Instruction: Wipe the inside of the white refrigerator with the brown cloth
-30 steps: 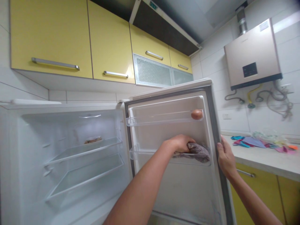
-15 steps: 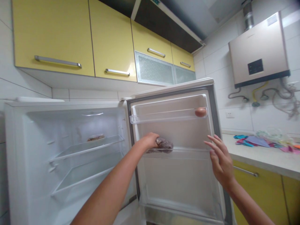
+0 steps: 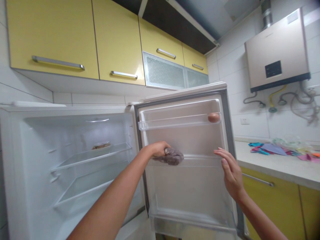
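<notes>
My left hand [image 3: 158,148] grips a grey-brown cloth [image 3: 172,156] and presses it on the left end of the middle door shelf [image 3: 200,159] of an open white fridge door [image 3: 190,153]. My right hand [image 3: 231,173] hovers with fingers spread just in front of the door's right side, near that shelf's right end, holding nothing. A brown egg [image 3: 213,117] sits at the right end of the top door shelf [image 3: 175,122].
The fridge interior [image 3: 75,160] at left has two glass shelves, with a small brownish item [image 3: 100,145] on the upper one. Yellow wall cabinets [image 3: 75,40] hang above. At right, a countertop [image 3: 280,165] carries colourful cloths and a plastic bag under a wall water heater [image 3: 276,50].
My left hand slid the cloth from the right end of the middle door shelf to its left end. My right hand let go of the door's edge and now hovers open.
</notes>
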`<state>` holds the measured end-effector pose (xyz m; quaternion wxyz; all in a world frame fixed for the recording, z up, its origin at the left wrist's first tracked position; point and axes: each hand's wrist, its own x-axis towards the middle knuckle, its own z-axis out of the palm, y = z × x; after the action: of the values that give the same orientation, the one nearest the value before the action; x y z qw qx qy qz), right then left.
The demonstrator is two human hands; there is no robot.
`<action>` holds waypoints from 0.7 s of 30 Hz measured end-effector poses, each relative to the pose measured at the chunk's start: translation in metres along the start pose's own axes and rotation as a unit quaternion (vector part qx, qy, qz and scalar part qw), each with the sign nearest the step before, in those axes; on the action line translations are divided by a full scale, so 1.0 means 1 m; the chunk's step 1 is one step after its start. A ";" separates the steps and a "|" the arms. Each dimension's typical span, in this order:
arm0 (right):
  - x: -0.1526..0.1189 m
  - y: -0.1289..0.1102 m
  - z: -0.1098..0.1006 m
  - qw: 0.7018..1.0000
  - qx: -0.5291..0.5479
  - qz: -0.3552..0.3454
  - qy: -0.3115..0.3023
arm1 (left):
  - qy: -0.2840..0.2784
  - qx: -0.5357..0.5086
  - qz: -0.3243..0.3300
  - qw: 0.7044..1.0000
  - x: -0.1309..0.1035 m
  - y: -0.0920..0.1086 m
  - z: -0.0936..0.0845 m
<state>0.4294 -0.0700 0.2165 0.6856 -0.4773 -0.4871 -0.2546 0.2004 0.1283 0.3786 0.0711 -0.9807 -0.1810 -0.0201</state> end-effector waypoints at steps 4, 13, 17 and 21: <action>-0.001 -0.002 0.004 1.000 0.003 -0.003 0.006 | 0.007 0.062 0.040 0.997 0.019 0.027 -0.006; 0.000 -0.002 0.007 1.000 0.002 0.001 0.013 | 0.051 0.212 0.114 0.969 0.048 0.109 -0.014; -0.003 0.001 0.006 1.000 0.001 0.006 0.011 | 0.084 0.249 0.147 0.954 0.059 0.137 -0.012; -0.004 0.005 0.002 1.000 -0.007 -0.003 0.003 | 0.120 0.308 0.191 0.924 0.064 0.142 -0.010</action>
<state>0.4311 -0.0663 0.2112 0.6827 -0.4796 -0.4852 -0.2615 0.3112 0.0179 0.3742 0.3931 -0.9168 0.0227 -0.0671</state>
